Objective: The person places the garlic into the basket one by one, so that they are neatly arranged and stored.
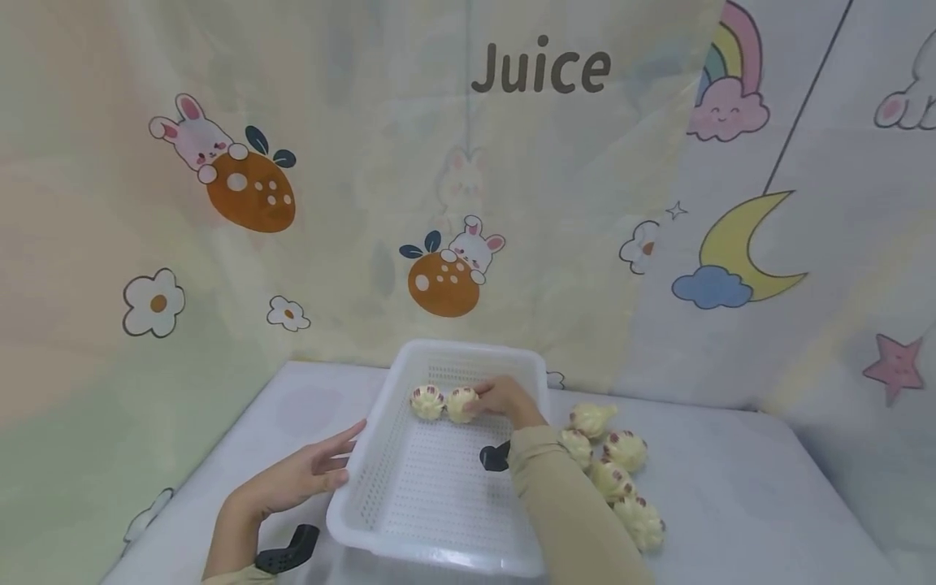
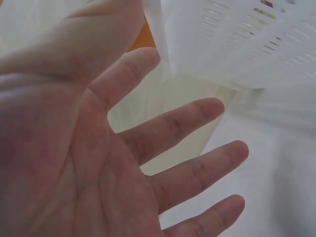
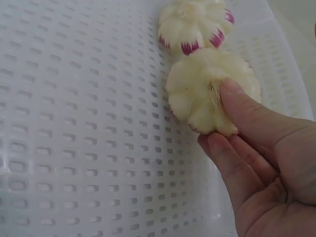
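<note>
A white perforated plastic basket [image 1: 439,556] stands on the table, with two garlic bulbs side by side near its far end. My right hand [image 1: 504,396] reaches inside and pinches the nearer-right garlic bulb [image 3: 197,89] between thumb and fingers, its root tuft beside the thumb. This bulb touches or nearly touches the other garlic bulb [image 1: 427,402], which has purple-streaked sides. At the basket's left side is my left hand [image 1: 300,475], its fingertips at the rim. Spread, fairly straight fingers [image 2: 173,126] show in the left wrist view, holding nothing.
Several more garlic bulbs [image 1: 625,451] lie in a loose group on the white table [image 1: 731,496], right of the basket and partly behind my right sleeve [image 1: 566,508]. A printed curtain [image 1: 351,268] hangs along the table's back edge.
</note>
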Demonstrator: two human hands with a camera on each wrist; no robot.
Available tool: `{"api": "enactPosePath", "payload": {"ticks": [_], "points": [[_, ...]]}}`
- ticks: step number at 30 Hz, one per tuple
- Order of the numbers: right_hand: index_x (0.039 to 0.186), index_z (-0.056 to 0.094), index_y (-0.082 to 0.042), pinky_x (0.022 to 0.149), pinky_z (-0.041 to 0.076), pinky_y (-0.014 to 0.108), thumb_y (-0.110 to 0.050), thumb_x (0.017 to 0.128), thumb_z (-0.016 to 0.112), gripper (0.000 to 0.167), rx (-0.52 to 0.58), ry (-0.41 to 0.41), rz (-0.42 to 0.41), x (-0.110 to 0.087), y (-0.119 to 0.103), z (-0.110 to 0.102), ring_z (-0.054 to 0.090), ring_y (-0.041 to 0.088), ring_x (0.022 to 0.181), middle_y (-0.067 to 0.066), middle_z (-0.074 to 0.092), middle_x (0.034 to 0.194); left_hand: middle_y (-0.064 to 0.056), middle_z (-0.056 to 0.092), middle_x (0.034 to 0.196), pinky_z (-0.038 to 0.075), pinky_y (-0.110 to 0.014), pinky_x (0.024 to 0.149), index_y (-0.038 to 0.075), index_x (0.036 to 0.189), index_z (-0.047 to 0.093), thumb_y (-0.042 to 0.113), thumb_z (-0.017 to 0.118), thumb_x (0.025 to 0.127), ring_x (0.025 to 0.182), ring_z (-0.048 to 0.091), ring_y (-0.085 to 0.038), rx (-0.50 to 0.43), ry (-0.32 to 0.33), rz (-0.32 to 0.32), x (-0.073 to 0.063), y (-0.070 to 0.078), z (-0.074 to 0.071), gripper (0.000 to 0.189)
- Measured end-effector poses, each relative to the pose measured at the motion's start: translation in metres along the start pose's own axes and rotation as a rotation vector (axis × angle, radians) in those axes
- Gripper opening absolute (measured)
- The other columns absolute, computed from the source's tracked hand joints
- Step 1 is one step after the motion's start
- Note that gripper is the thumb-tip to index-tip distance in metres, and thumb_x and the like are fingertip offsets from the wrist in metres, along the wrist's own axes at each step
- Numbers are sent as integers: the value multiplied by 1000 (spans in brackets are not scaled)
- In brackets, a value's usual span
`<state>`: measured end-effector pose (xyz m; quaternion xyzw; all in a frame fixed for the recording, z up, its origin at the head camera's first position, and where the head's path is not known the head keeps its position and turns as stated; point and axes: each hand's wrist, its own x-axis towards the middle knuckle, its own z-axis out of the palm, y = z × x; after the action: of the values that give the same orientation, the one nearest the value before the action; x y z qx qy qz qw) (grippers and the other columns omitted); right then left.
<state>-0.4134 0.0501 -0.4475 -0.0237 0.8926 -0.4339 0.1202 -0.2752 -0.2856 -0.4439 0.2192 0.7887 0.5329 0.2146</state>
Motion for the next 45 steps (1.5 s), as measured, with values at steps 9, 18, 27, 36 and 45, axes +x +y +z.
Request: {"api": "enactPosePath", "payload": {"ticks": [9,18,27,36,45], "points": [[114,69,-4,93,48,38,-22,75,80,44,-101,25,-28,-10,-14,-2,62,25,104,11,69,113,-20,28,153,43,-50,99,24,154,13,19,54,97,135,38,-41,6,-5,-9,0,5,-1,70],[129,54,4,103,40,46,-34,78,77,68,-99,68,12,-22,-37,-9,51,35,124,20,56,132,-22,28,153,44,-53,98,21,154,12,19,54,97,133,40,-42,2,-6,-10,0,5,1,70],[142,41,-4,106,39,45,-42,84,70,75,12,129,-85,-53,-58,-46,45,32,131,16,49,141,-27,28,151,42,-59,96,24,154,15,19,55,96,131,41,-45,45,26,-31,-1,7,0,71],[144,40,-19,100,45,45,-47,89,61,65,42,206,-191,-115,-60,-93,49,27,130,7,52,140,-26,29,151,43,-58,96,27,154,13,17,54,97,132,41,-42,51,23,-33,-2,2,-2,70],[141,43,-14,99,45,49,-51,93,52,61,22,397,-252,-157,5,-127,52,34,125,13,55,136,-28,29,150,43,-55,96,27,154,11,19,51,99,132,40,-44,76,-4,-23,-3,7,-2,69]]}}
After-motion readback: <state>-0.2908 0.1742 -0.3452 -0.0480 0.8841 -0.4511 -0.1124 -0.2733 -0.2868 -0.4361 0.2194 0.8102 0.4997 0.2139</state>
